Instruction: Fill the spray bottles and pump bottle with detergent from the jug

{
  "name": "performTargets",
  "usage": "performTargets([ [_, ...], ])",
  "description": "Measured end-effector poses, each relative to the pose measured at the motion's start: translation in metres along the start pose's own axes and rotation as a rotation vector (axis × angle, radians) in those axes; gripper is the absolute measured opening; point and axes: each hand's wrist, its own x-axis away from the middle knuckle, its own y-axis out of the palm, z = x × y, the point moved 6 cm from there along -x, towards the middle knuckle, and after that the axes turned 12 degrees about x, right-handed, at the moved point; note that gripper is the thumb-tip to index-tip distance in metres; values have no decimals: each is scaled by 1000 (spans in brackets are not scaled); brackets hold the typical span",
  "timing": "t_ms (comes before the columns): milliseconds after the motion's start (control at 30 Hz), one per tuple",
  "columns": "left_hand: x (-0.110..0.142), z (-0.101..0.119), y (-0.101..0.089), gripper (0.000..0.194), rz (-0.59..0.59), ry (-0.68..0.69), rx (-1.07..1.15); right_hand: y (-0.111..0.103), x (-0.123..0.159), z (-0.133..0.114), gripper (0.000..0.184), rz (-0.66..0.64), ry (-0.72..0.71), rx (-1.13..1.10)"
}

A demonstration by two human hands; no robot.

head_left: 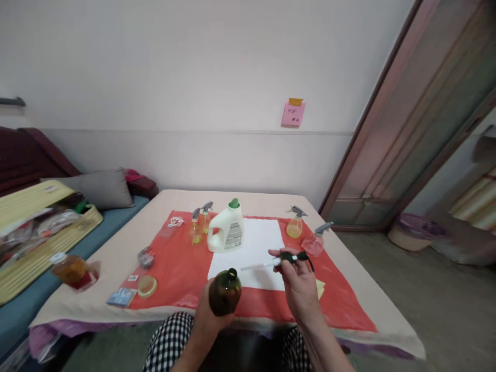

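Note:
My left hand grips a dark green round bottle with its neck uncapped, held above the near edge of the table. Just right of it, my right hand holds a dark spray head whose white dip tube points left toward the bottle's mouth. Behind them a white detergent jug with a green cap stands on a white sheet laid over the red mat.
Two small yellow spray bottles stand left of the jug, a yellow one and a pink one to its right. An amber bottle, a lid and a packet lie at the table's left.

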Motion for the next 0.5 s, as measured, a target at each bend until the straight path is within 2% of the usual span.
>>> performTargets([
  [100,12,8,-2,87,42,120,-24,23,9,-28,42,-79,-89,87],
  [167,16,14,-5,85,71,152,-53,37,16,-33,39,-188,-129,192],
  [267,19,21,-4,82,66,147,-39,55,25,-20,40,-327,-144,340],
  [400,25,28,9,77,23,100,25,75,35,11,46,-386,-80,390],
  [500,28,24,18,80,6,44,80,86,42,29,48,-416,-48,396],
])
